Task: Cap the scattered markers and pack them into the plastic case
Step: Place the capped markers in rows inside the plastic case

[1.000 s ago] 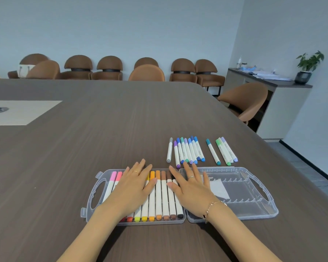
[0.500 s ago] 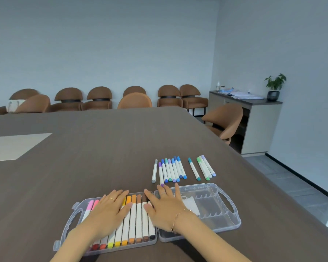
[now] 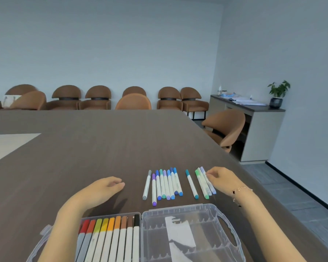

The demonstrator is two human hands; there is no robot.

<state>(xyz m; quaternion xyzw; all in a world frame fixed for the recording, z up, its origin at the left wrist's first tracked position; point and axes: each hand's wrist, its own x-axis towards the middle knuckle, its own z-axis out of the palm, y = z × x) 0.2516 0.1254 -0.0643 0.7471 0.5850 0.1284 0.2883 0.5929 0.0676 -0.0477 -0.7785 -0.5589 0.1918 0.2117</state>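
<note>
The clear plastic case (image 3: 228, 224) lies open at the near table edge. Its left half holds a row of capped warm-coloured markers (image 3: 110, 237); its right half holds only a white slip (image 3: 178, 235). Beyond it, several capped blue, purple and grey markers (image 3: 165, 184) lie side by side, then a single teal marker (image 3: 191, 184), then three green and lavender markers (image 3: 204, 183). My right hand (image 3: 222, 179) reaches the lavender one with curled fingertips; the marker lies flat. My left hand (image 3: 104, 188) hovers left of the markers, loosely curled and holding nothing.
The dark wooden table (image 3: 83, 148) stretches far ahead, with a pale inset panel (image 3: 6, 144) at the left. Brown chairs (image 3: 97, 97) line the back wall and one (image 3: 225, 129) stands at the right edge. A cabinet with a plant (image 3: 278, 91) stands at the right.
Both hands lifted off the markers in the case and moved forward. The right hand went to the rightmost loose markers, the left to the bare table. The view tilted upward.
</note>
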